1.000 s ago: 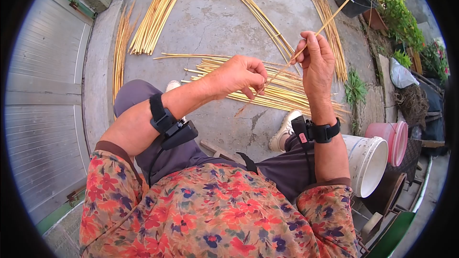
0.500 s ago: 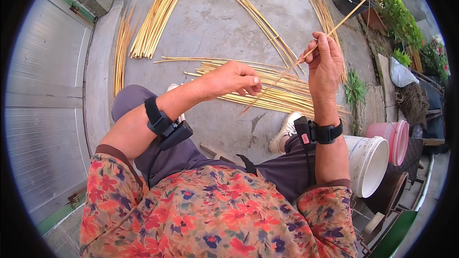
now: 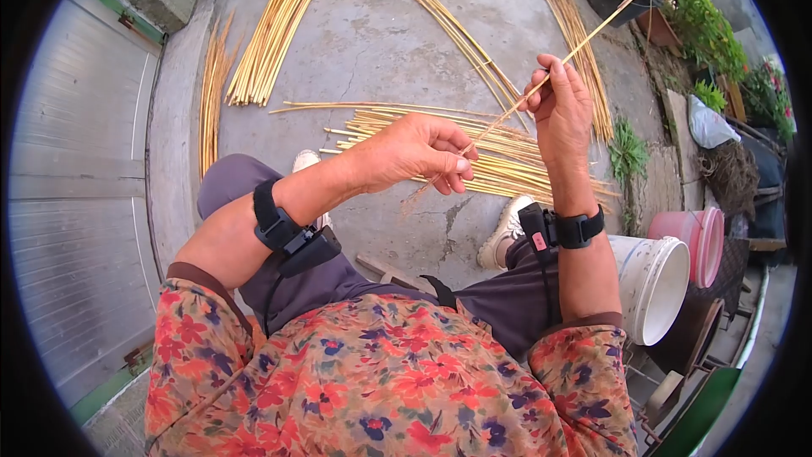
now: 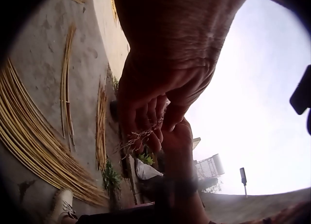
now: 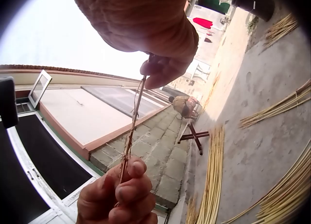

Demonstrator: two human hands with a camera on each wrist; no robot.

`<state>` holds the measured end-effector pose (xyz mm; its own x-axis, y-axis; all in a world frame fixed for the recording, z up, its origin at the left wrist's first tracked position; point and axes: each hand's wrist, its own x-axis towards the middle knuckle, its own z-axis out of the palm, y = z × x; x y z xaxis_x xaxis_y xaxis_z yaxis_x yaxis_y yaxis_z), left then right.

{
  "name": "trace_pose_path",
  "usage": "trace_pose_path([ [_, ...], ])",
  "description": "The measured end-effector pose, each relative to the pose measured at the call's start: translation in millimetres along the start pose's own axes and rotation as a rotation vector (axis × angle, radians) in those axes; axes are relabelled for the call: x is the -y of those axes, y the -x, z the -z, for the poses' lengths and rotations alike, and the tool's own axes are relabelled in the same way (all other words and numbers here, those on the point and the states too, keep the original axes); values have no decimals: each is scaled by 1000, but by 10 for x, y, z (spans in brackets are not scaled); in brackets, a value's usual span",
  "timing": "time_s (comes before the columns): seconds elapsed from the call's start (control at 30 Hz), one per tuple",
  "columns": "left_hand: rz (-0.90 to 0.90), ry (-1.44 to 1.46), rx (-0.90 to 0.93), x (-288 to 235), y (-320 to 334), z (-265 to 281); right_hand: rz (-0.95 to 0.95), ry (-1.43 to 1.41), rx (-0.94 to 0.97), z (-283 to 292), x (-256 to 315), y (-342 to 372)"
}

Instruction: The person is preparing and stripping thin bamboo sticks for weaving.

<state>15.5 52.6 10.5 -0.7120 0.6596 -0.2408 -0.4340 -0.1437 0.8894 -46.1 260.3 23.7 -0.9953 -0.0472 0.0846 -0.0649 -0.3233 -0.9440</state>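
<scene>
A long dry reed stalk [image 3: 622, 8] runs slantwise between both hands, its thicker end reaching up to the right. My right hand [image 3: 565, 110] pinches it along its length between thumb and fingers. Lower down, my left hand [image 3: 419, 154] pinches the thin end; in the right wrist view its fingers [image 5: 129, 190] curl round the stalk. A feathery tip [image 4: 138, 139] sticks out past the left fingers in the left wrist view. Beneath the hands, a spread bundle of yellow reeds [image 3: 372, 125] lies on the concrete.
More reed bundles lie around: a thick one [image 3: 283, 30], a thin one [image 3: 452, 30] and one at the right [image 3: 579, 51]. White [image 3: 655, 296] and pink buckets [image 3: 698, 245] stand by the right arm. A metal door [image 3: 80, 178] is at the left. A person [image 5: 183, 107] sits farther off.
My left fingers pinched the stalk's thin end, came loose from it half a second ago, and now pinch it again. My right hand shifted slightly right, then back, still holding the stalk.
</scene>
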Motion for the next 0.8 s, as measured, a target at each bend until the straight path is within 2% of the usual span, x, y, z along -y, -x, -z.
trace_pose_path([
  [0.23, -25, -93, -55, -6, 56, 85, -18, -20, -5, 8, -17, -26],
  [0.3, -106, -175, -28, 11, 65, 111, -17, 0, -6, 0, -22, -26],
  [0.8, -87, -253, -74, 50, 19, 79, 29, 128, 5, -96, -42, -10],
])
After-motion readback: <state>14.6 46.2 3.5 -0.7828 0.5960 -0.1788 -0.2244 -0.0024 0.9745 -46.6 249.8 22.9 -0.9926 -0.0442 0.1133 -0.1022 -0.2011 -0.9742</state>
